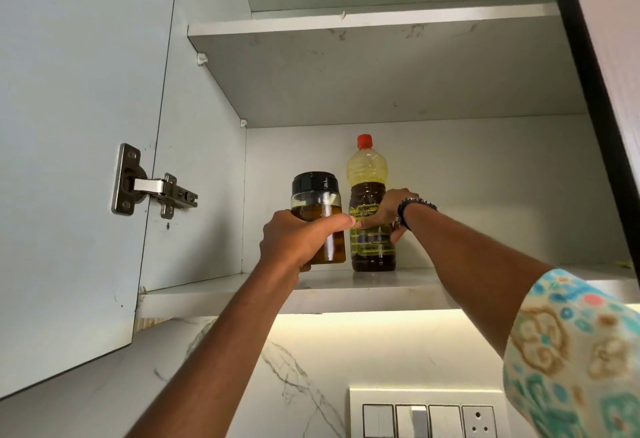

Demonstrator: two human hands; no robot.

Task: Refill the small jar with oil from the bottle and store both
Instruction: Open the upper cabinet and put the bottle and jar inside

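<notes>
A small clear jar [320,202] with a black lid holds dark golden oil and sits at the lower shelf [408,283] of an open wall cabinet. My left hand [298,240] is wrapped around its lower half. Just to its right stands a plastic oil bottle [369,181] with a red cap and a yellow label, about two thirds full, upright on the shelf. My right hand [389,211], with a beaded bracelet at the wrist, grips the bottle's middle. Jar and bottle stand side by side, nearly touching.
The cabinet door [76,160] hangs open to the left on a metal hinge [156,188]. An upper shelf [374,24] is above. Below the cabinet are a lit marble backsplash [311,351] and a switch panel [429,417].
</notes>
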